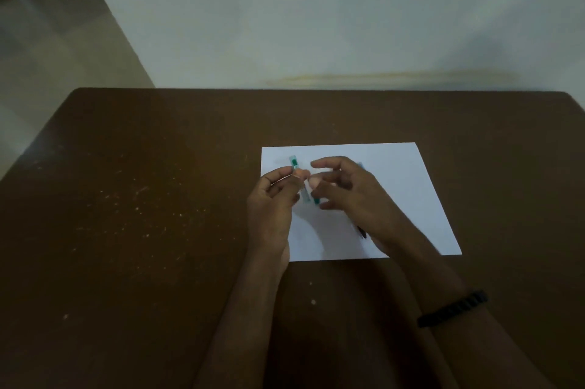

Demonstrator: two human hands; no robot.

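Observation:
A white sheet of paper point(411, 198) lies on the brown table point(142, 198). Just above the sheet, my left hand point(272, 198) pinches a slim translucent green pen piece point(294, 163) between thumb and fingertips. My right hand point(351, 195) meets it from the right, its thumb and curled fingers closing on the lower end of the piece. A second pen point(362, 232) runs under my right hand with only its two ends showing. Whether it rests on the sheet or in the hand is hidden.
The table's far edge meets a pale wall point(316, 24), and floor point(47, 56) shows past the table's left edge. Light specks dot the table's left half. A black band point(452, 309) circles my right wrist.

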